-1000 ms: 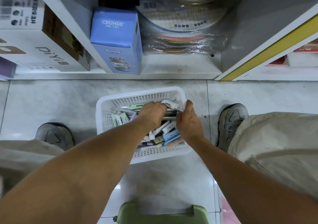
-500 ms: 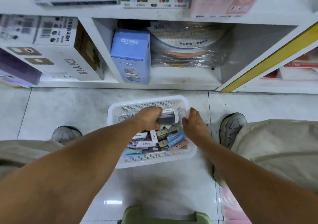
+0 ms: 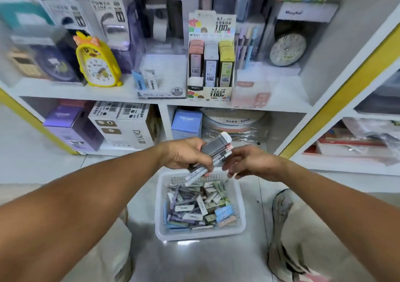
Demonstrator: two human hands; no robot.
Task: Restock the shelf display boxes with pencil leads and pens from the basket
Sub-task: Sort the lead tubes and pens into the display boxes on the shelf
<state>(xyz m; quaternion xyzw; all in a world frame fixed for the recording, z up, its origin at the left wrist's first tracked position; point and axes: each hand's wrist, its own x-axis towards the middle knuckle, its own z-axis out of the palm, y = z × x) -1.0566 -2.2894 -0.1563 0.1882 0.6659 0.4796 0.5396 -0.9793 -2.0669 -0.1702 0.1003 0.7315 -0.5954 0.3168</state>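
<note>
A white plastic basket (image 3: 240,208) sits on the floor between my feet, full of small pencil lead cases and pens. Above it, my left hand (image 3: 186,153) grips a bundle of lead cases and pens (image 3: 214,149). My right hand (image 3: 249,162) hovers just right of the bundle, fingers apart and curled, its tips near the bundle's end. On the shelf stands a lead display box (image 3: 211,65) with pink, white and yellow columns. A low 2B display box (image 3: 162,86) to its left holds only a couple of cases.
A yellow duck clock (image 3: 97,62) and boxed goods stand at shelf left, a round clock (image 3: 287,49) at right. Lower cubbies hold a blue carton (image 3: 187,122), a white DiYi box (image 3: 127,127) and wrapped discs. My shoes flank the basket.
My left hand has lifted a bundle out of the basket to above its rim. My right hand left the basket and rose beside it. The view tilted up to the shelf.
</note>
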